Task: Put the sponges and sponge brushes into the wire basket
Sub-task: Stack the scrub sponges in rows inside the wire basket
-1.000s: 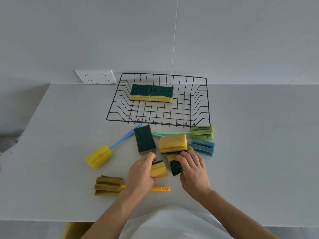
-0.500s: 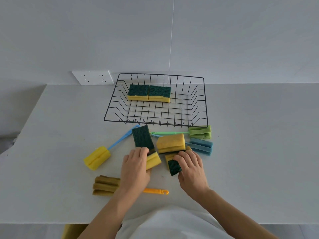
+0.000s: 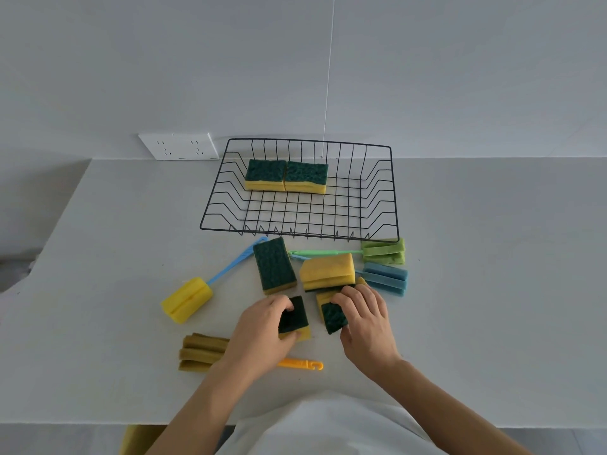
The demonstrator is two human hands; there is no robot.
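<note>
The black wire basket [image 3: 381,192] stands at the back of the table with two green-and-yellow sponges [image 3: 285,175] side by side inside. In front of it lie a green-topped sponge [image 3: 274,264] and a stack of yellow sponges [image 3: 326,270]. My left hand [image 3: 259,330] grips a green-and-yellow sponge [image 3: 295,318]. My right hand [image 3: 364,320] grips another green-and-yellow sponge [image 3: 333,318], tilted on its edge. Sponge brushes lie around: yellow head with blue handle [image 3: 187,300], green [image 3: 382,251], blue [image 3: 386,279], olive head with orange handle [image 3: 200,353].
A white wall socket [image 3: 179,146] sits left of the basket. A thin white cord [image 3: 328,73] hangs down the wall behind the basket. The grey table [image 3: 492,290] ends at a front edge close to my body.
My left hand has turned its sponge so the green side faces up and drawn it slightly back. My right hand stays gripping its tilted sponge.
</note>
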